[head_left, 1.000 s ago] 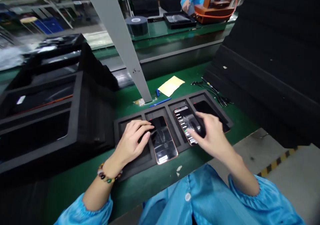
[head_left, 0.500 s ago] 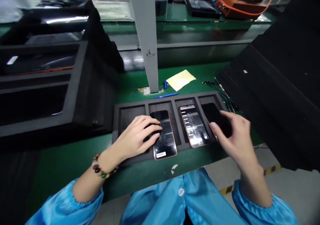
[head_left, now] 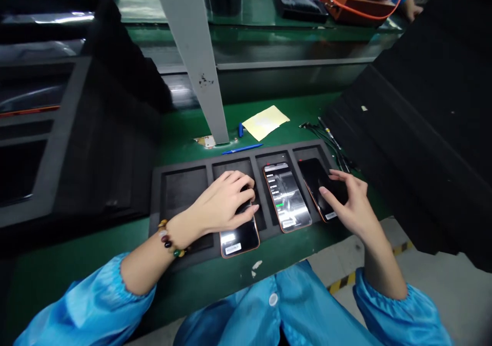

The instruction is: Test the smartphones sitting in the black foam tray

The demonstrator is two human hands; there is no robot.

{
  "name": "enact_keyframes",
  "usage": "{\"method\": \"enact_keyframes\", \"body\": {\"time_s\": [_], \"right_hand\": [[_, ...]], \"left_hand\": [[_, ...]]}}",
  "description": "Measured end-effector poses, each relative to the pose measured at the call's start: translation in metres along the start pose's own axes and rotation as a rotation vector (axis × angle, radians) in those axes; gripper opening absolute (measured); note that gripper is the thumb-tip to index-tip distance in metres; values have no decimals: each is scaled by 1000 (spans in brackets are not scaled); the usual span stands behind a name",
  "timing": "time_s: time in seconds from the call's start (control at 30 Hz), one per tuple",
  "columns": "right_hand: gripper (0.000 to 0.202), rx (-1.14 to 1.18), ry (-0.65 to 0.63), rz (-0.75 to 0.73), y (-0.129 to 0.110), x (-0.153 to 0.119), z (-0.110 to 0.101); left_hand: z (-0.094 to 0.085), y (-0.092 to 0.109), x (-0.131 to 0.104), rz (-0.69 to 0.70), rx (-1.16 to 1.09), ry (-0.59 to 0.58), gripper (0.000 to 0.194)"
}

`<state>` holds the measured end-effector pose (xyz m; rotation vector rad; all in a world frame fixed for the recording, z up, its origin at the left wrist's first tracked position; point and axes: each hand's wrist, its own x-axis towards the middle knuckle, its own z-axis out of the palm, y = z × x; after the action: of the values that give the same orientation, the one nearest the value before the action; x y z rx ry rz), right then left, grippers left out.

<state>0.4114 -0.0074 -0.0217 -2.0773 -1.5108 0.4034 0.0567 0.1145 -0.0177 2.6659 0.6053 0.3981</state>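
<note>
A black foam tray (head_left: 184, 162) with a row of compartments lies before me and holds three orange-edged smartphones. My left hand (head_left: 226, 202) bends over the left smartphone (head_left: 240, 241), hiding its upper half, with fingers curled at its right edge and the thumb close by. The phone's lower end, with a white label, sticks out past the tray. The middle smartphone (head_left: 288, 197) has a lit screen with lines of text and a green mark. Over the dark right smartphone (head_left: 317, 182) my right hand (head_left: 351, 197) is open, thumb and forefinger apart, the thumb at the screen.
Stacked black foam trays (head_left: 115, 146) rise at the left, and a large black foam stack (head_left: 418, 115) leans in at the right. Behind my tray are a grey post (head_left: 200, 69), yellow paper (head_left: 266, 122), a blue pen (head_left: 242, 148) and cables (head_left: 326, 138). Another person's hand (head_left: 412, 10) shows far back.
My left hand has shifted right across the left phone, its fingers now more curled. My right hand has drawn back, uncovering more of the right phone and its label. The view has turned slightly.
</note>
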Motion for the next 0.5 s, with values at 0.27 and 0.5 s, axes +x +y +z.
{"method": "enact_keyframes", "body": {"time_s": [0.27,0.5], "right_hand": [[51,125,47,37,12,-1,6],[49,323,5,10,19,-6,0]], "left_hand": [[-3,3,3,-43,-39,28,31],[-17,-5,-11,-83,-53,84,27]]}}
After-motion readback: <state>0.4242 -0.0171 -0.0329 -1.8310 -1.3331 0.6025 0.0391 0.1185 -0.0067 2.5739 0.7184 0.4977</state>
